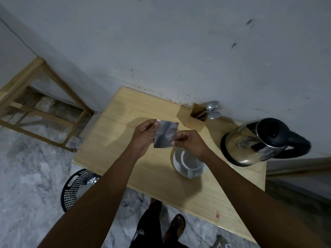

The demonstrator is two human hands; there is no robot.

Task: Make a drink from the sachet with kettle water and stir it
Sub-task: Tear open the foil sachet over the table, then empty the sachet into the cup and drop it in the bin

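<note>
Both my hands hold a silver foil sachet [165, 134] above the wooden table [125, 122]. My left hand [145, 136] pinches its upper left corner; my right hand [192, 142] pinches its lower right edge. A white cup on a white saucer [188, 162] stands just below my right hand, partly hidden by the wrist. To the right, a steel and glass electric kettle [259, 142] with a black lid and handle sits on its base.
A wooden holder with spoons and a fork [200, 114] stands by the wall at the back of the table. A black mesh bin [77, 187] sits on the floor left of the table. A wooden frame [35, 108] stands further left.
</note>
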